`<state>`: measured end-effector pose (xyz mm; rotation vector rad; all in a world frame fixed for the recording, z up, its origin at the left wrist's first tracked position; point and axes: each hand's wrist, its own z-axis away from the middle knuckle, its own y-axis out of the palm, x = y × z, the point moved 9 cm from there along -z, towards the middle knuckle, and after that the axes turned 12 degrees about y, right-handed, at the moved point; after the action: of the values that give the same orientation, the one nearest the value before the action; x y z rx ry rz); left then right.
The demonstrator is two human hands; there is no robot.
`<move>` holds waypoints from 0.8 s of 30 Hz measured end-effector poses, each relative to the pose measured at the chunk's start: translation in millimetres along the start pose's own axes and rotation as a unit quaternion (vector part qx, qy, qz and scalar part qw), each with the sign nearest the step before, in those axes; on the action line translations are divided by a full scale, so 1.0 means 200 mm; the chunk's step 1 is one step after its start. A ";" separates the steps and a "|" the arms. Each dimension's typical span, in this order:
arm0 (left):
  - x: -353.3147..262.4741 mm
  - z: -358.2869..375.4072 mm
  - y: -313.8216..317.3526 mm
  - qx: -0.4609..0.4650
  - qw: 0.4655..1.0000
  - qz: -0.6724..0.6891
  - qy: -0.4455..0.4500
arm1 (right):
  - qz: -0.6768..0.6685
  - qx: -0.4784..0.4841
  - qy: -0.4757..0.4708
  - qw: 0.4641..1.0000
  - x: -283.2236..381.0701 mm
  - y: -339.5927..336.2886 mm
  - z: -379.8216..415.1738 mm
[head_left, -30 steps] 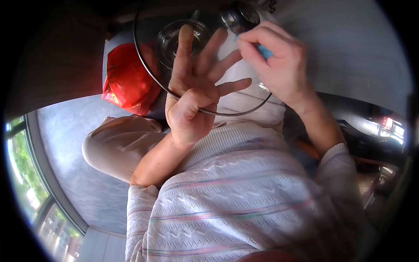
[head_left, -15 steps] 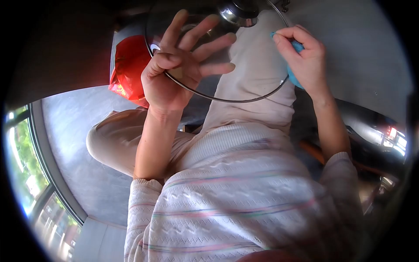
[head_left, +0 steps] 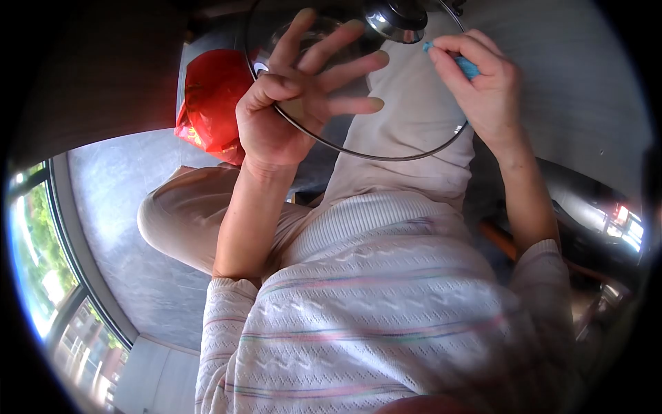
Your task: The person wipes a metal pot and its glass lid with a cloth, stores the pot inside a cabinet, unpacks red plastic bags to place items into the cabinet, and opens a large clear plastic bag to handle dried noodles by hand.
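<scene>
A round clear glass lid (head_left: 414, 103) with a metal rim is held up in front of my legs. Its black and silver knob (head_left: 396, 24) shows at the top of the view. My left hand (head_left: 286, 114) supports the lid at its left edge, thumb over the rim and fingers spread behind the glass. At the lid's right edge, my right hand (head_left: 489, 83) pinches a blue cloth (head_left: 467, 67). Most of the cloth is hidden in the palm, and a small tip pokes out at the fingertips.
Behind the lid on the left stands a shiny red bag (head_left: 210, 103). A grey cabinet-like surface (head_left: 579, 90) rises at the right. Below it lies a dark glossy object (head_left: 586, 214). The grey floor (head_left: 131, 228) and a window (head_left: 48, 262) are at the left.
The lid and my left hand have shifted slightly to the right. My right hand has moved up a little, and less of the blue cloth shows below it.
</scene>
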<state>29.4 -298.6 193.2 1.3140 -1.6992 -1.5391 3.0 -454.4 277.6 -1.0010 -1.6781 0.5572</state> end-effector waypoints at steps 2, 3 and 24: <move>0.01 0.00 0.02 0.002 1.000 -0.021 0.004 | 0.006 0.001 0.002 1.000 0.04 0.02 -0.01; 0.01 0.01 0.03 -0.001 1.000 -0.028 0.007 | 0.010 0.001 0.003 1.000 0.05 0.02 -0.01; 0.03 0.06 0.11 -0.030 0.992 -0.124 0.021 | -0.079 0.213 0.146 0.963 -0.13 0.13 -0.07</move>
<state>9.5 -299.4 209.8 1.5625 -1.4954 -1.6730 28.3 -464.1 248.1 -0.5973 -1.2876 0.6001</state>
